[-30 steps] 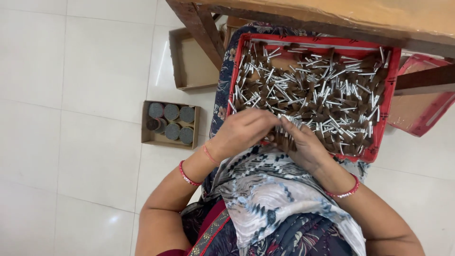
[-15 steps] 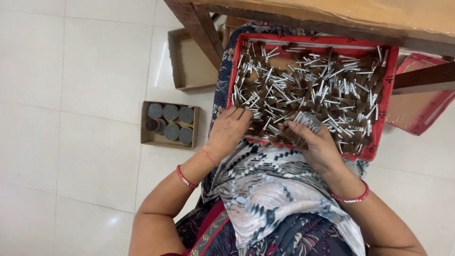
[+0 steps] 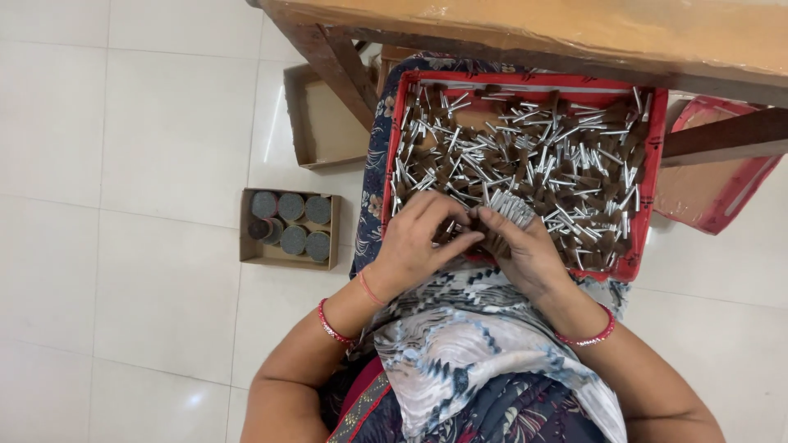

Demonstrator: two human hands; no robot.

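A red tray (image 3: 648, 205) rests on my lap, full of several small brown-tipped pieces with silver metal shanks (image 3: 542, 156). My right hand (image 3: 525, 250) is at the tray's near edge, shut on a bundle of these pieces (image 3: 513, 207) with the silver ends fanned upward. My left hand (image 3: 423, 238) is beside it, fingers pinched on a few pieces and touching the right hand's fingers over the tray's near-left part. Both wrists wear red bangles.
A small cardboard box (image 3: 289, 230) with several grey round bundles sits on the white tiled floor to my left. A larger cardboard box (image 3: 324, 123) lies behind it. A wooden table (image 3: 574, 33) is above the tray; another red tray (image 3: 714, 172) is at right.
My left hand moved from the tray's left side to meet the right hand. The right hand's bundle of pieces is now held more upright at the tray's near edge.
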